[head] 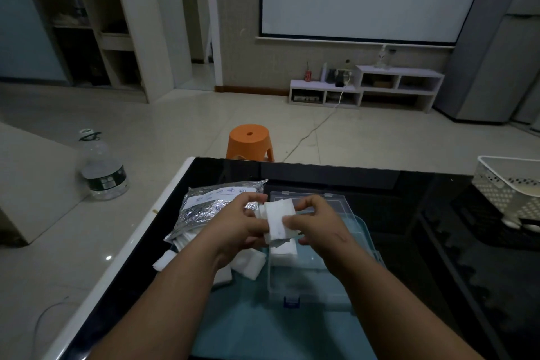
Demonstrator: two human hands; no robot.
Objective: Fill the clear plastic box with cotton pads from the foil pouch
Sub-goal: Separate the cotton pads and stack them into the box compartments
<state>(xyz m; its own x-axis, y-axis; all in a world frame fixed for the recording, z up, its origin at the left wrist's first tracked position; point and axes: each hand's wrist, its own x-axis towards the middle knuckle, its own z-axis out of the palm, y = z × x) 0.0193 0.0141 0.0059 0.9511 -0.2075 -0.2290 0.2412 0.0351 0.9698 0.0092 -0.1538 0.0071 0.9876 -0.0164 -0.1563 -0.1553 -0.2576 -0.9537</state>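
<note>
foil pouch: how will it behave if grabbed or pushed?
Probably floppy: the foil pouch is crinkled and slumped, so it should buckle, not lift stiffly. Likely light: only cotton pads show inside. Its near end gapes with pads spilling, so tilting may shed more; it may slide on the glossy table.

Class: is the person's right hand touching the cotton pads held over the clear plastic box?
Touching. The head view shows the right hand pinching the cotton pads, thumb pressed on them.
</note>
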